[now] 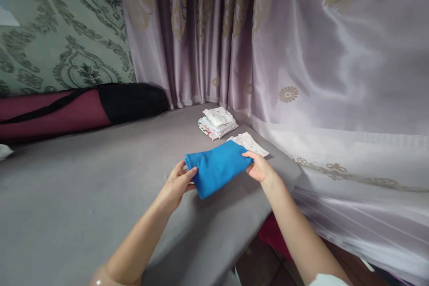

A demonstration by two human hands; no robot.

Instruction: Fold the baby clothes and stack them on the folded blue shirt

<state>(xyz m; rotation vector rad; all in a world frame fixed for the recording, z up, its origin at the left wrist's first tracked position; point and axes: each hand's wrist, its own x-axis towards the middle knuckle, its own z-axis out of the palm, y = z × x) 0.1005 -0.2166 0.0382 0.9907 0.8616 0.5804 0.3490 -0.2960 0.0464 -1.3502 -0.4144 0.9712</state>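
Observation:
A folded blue cloth [219, 165] is held up between my two hands, just above a grey-covered surface. My left hand [177, 183] pinches its left edge, thumb on top and fingers beneath. At the right end, my right hand [258, 165] grips the cloth with the thumb over it; the other fingers are partly hidden. Behind the blue cloth lies a folded white patterned cloth [252, 144], partly covered from view. Farther back stands a small stack of folded white printed cloths [217, 123].
The grey surface [83, 205] has its edge along the right. A long maroon and black bag [134, 103] lies against the patterned wall at the back left. Shiny mauve curtains [301, 53] hang behind and to the right. Something white [5, 152] shows at the far left.

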